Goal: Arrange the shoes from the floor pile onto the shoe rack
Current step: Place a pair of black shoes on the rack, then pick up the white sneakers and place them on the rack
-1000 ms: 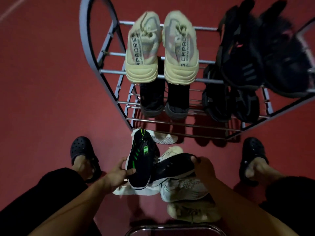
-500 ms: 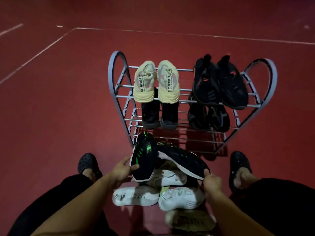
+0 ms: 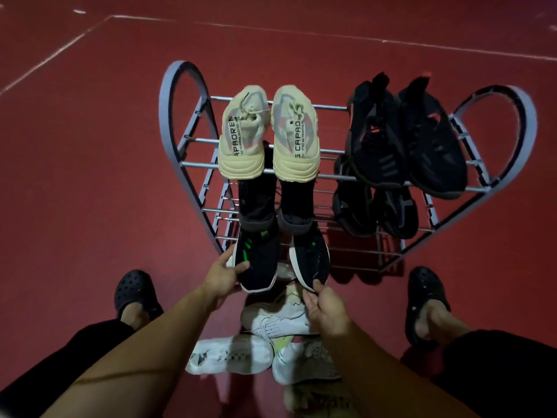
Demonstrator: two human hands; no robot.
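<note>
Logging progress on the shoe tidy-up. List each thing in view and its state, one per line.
Left hand: holds the green-striped black shoe.
Right hand: pinches the heel of the other black shoe.
Cream pair: on the top tier.
White shoes: piled on the floor.
Shoe rack: upright.

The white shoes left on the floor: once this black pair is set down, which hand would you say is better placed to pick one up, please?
Probably the right hand: it holds its black shoe by the heel directly above the white shoes, nearly touching the uppermost one. The left hand sits farther up beside its shoe, away from the pile.
</note>
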